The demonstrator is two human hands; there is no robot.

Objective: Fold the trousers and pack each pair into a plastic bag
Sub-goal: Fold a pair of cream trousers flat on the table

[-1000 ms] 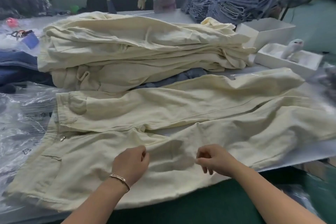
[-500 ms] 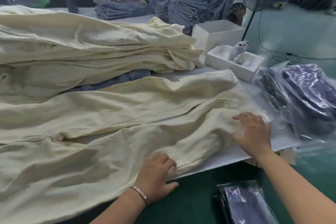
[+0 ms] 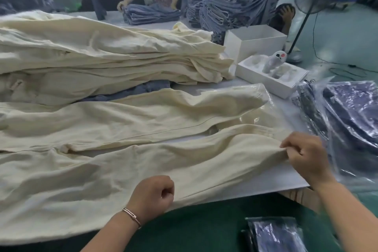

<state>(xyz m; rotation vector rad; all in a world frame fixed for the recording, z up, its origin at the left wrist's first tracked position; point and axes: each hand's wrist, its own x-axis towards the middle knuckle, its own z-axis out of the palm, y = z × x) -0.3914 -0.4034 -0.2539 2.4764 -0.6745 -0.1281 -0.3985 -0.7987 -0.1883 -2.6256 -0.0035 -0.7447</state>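
In the head view, a pair of cream trousers (image 3: 126,149) is seen spread lengthwise across the white table (image 3: 286,172), legs pointing right. The hem of the near leg is pinched between the curled fingers of the right hand (image 3: 304,155) near the table's right edge. The near edge of the same leg is gripped in the clenched left hand (image 3: 153,194), which bears a bracelet (image 3: 132,217). A stack of cream trousers (image 3: 106,55) is piled behind. Bagged dark garments (image 3: 351,120) are heaped at the right, near a white box (image 3: 253,41).
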